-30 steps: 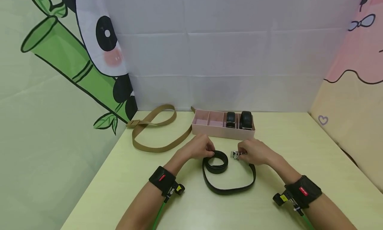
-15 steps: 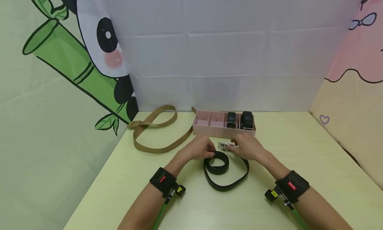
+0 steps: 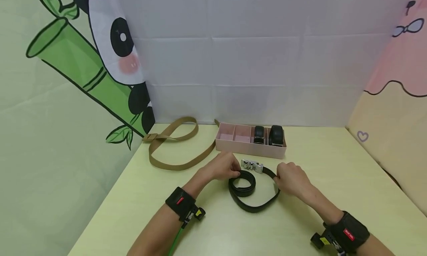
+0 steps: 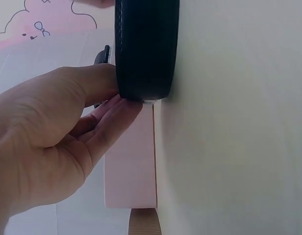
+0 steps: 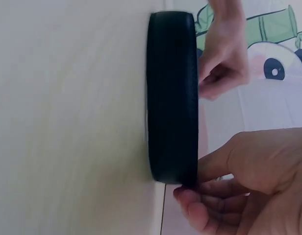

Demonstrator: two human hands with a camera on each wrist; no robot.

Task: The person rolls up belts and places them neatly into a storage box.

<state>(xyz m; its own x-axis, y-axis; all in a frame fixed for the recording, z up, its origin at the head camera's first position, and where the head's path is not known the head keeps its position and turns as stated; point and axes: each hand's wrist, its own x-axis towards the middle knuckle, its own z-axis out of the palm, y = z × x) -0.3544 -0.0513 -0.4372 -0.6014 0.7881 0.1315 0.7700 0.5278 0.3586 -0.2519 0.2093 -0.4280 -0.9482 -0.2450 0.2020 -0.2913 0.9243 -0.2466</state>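
Observation:
A black belt (image 3: 252,208) stands on its edge on the table, its inner part wound into a small coil and the rest in a wider loop. Its silver buckle (image 3: 252,166) lies behind the coil, free of both hands. My left hand (image 3: 221,166) pinches the coil at its left edge. On the loop's right side, my right hand (image 3: 292,179) pinches the strap a little way from the buckle. In the left wrist view, thumb and fingers meet at the belt's (image 4: 147,49) far side. The right wrist view shows the strap (image 5: 172,98) between thumb and fingers.
Behind the hands stands a pink divided box (image 3: 250,149). Its right compartments hold two rolled black belts, a smaller one (image 3: 258,134) and a larger one (image 3: 276,135). A tan webbing belt (image 3: 180,167) lies looped at the left, partly behind the box.
My right hand has carried the buckle left and set it behind the coil, then moved back right to grip the strap. The loop has narrowed. My left hand stays at the coil.

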